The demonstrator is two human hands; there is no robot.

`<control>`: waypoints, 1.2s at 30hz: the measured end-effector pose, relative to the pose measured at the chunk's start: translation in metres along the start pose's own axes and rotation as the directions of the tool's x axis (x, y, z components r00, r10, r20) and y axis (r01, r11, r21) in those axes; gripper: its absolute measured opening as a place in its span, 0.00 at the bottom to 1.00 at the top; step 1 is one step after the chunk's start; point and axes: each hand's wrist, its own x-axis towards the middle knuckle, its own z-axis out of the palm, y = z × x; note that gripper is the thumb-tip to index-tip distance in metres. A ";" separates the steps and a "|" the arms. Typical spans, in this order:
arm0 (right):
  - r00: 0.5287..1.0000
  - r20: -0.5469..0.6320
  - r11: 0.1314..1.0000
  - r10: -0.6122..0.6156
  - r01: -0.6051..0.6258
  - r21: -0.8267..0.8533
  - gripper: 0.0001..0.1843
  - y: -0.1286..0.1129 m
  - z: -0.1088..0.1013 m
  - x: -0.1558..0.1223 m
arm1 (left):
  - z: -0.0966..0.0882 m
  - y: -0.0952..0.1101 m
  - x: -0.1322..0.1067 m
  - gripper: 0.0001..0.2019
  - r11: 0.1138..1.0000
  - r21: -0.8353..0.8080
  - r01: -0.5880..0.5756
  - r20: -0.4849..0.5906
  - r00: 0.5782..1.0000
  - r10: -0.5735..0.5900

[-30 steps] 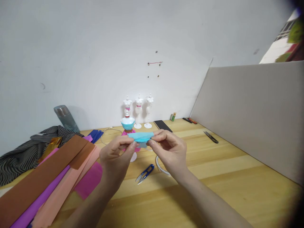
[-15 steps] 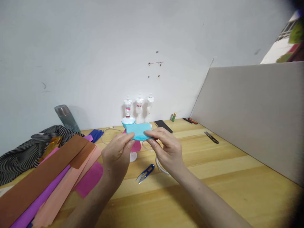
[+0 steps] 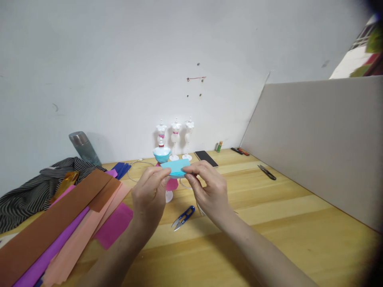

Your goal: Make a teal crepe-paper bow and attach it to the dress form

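Toward the left edge of the pale wooden table I see a crumpled black-and-white striped cloth; a grey-green bottle with a silver lid leans at the back left corner; over and in front of the cloth lie long brown paper strips, a purple strip, salmon-pink strips and a magenta sheet, with short dark-blue strips nearer the back edge.

The left hand pinches the left end of a small, folded turquoise paper piece between thumb and forefinger; the piece is up above the middle of the table, partly covering a white dress form with turquoise and pink wrapping; three slim white dress forms line the back edge; blue-handled snips lie below the paper, toward the front edge; the right hand pinches the paper's right end, also thumb against finger.

Farther right, a flat black phone and a small green bottle with a gold cap sit by the back edge; black-handled scissors lie near the right edge.
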 end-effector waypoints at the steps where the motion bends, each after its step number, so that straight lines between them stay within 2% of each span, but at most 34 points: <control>1: 1.000 -0.004 1.000 0.001 -0.001 -0.001 0.10 0.000 0.000 0.000 | 0.000 0.000 0.000 0.10 1.000 -0.008 0.004 -0.009 1.000 -0.004; 10: 0.999 -0.053 1.000 -0.006 0.006 0.006 0.10 0.001 0.002 -0.003 | 0.002 -0.001 -0.002 0.07 0.999 -0.027 0.040 -0.040 0.998 -0.041; 17: 0.998 -0.056 1.000 0.016 -0.015 0.008 0.08 -0.004 0.001 -0.001 | 0.002 -0.001 -0.003 0.09 0.998 -0.050 0.043 -0.039 0.998 -0.045; 24: 0.997 -0.071 0.994 0.023 -0.015 0.108 0.10 -0.004 0.002 -0.003 | 0.003 -0.004 -0.002 0.08 0.981 -0.157 0.113 -0.027 0.993 -0.119; 36: 0.992 -0.059 0.975 0.112 -0.098 0.199 0.07 0.000 0.001 -0.005 | 0.000 -0.003 -0.003 0.09 0.987 -0.146 0.073 -0.012 0.997 -0.075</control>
